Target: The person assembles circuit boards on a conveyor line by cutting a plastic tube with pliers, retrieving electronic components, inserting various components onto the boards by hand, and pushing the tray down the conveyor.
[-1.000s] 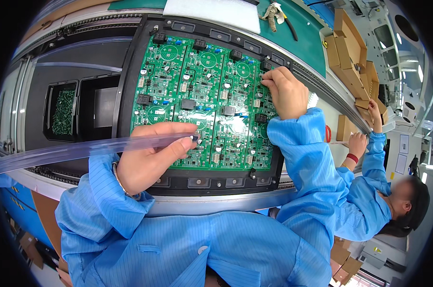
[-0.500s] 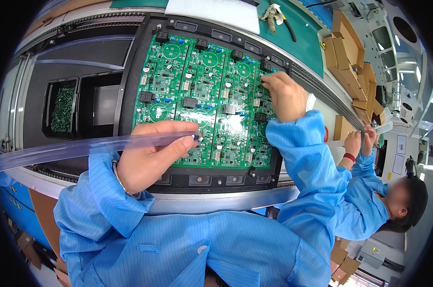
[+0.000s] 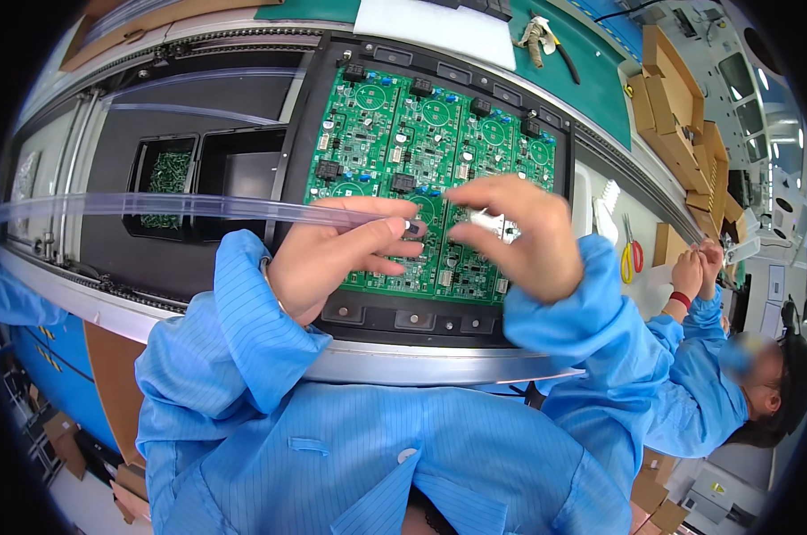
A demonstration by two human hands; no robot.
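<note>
My left hand (image 3: 332,263) is closed round the end of a long clear plastic tube (image 3: 198,206), which runs off to the left. At the tube's mouth, by the thumb, sits a small black component (image 3: 412,228). Just right of it my right hand (image 3: 533,234) hovers, thumb and fingers apart with nothing visible between them; it is slightly blurred. Beneath both hands lies a panel of green circuit boards (image 3: 368,120) with black blocks, blue parts and white-topped cylinders, set in a black frame (image 3: 377,310). My hands hide some of the near boards.
Left of the frame stand a black bin of small green parts (image 3: 169,183) and a second black bin (image 3: 243,156). White foam (image 3: 430,31) and pliers (image 3: 564,58) lie beyond. Scissors (image 3: 632,252) and cardboard boxes (image 3: 662,89) are right, near a co-worker's hands (image 3: 698,267).
My right hand has come from the boards' right side to the tube's end, and its pinched fingers have spread. The left hand keeps the tube. The whole view has shifted.
</note>
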